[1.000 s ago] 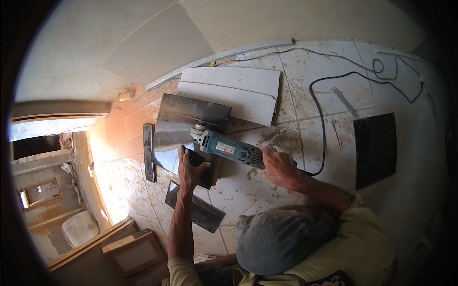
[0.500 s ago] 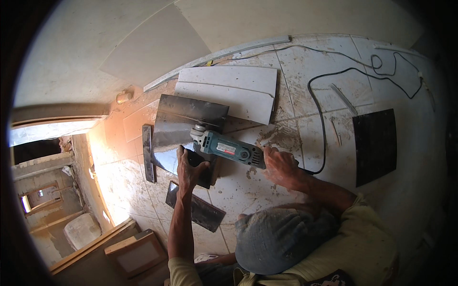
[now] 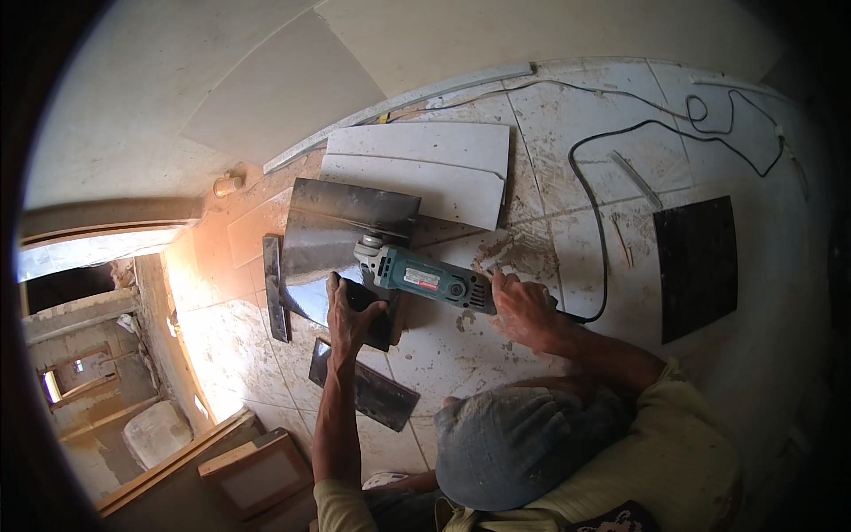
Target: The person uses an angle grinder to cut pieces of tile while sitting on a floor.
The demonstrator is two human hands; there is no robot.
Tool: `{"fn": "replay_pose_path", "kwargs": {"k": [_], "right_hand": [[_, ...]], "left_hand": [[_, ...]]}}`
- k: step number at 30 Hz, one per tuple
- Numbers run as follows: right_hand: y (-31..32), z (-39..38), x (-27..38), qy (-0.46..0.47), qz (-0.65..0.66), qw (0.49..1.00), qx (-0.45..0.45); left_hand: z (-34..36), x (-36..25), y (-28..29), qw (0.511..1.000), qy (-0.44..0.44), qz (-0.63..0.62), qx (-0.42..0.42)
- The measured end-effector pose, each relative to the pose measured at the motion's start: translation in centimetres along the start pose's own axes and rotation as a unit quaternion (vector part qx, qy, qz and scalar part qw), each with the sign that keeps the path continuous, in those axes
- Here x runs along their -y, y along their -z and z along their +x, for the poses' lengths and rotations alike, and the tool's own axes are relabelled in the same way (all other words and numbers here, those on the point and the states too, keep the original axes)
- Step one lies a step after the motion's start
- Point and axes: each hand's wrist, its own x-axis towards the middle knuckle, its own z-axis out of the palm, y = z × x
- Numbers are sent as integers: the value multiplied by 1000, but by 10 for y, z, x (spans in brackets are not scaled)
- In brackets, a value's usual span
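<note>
My right hand (image 3: 526, 308) is wrapped round the rear body of a teal angle grinder (image 3: 433, 278). The grinder's metal head (image 3: 369, 252) rests over a glossy dark tile (image 3: 324, 232), by a line across it; the disc is mostly hidden under the head. My left hand (image 3: 351, 317) presses on the near part of that tile, its thumb and fingers apart. Just left of the tile lies a narrow dark strip (image 3: 277, 288). Nearer me, under my left forearm, is another dark cut piece (image 3: 386, 397).
Pale tiles (image 3: 425, 146) lie stacked behind the dark tile, near a long metal bar (image 3: 408, 111) along the wall. The grinder's black cord (image 3: 596, 199) loops to the right. A dark square tile (image 3: 698, 270) lies at the right. Wooden frames (image 3: 257, 479) stand lower left.
The grinder has shifted very slightly to the right against the dark tile. Both hands keep nearly the same places, and the whole view has moved a little.
</note>
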Motion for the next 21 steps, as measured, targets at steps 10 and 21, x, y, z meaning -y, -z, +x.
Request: {"fn": "replay_pose_path", "kwargs": {"k": [10,21], "right_hand": [[3,-5,-1,-1,7,1000,-17],[10,-9,-3,-6,9,1000,14]], "left_hand": [[1,1,-1,1000,-6,6,-3],[1,2,-4,1000,-7,8,-12]]}}
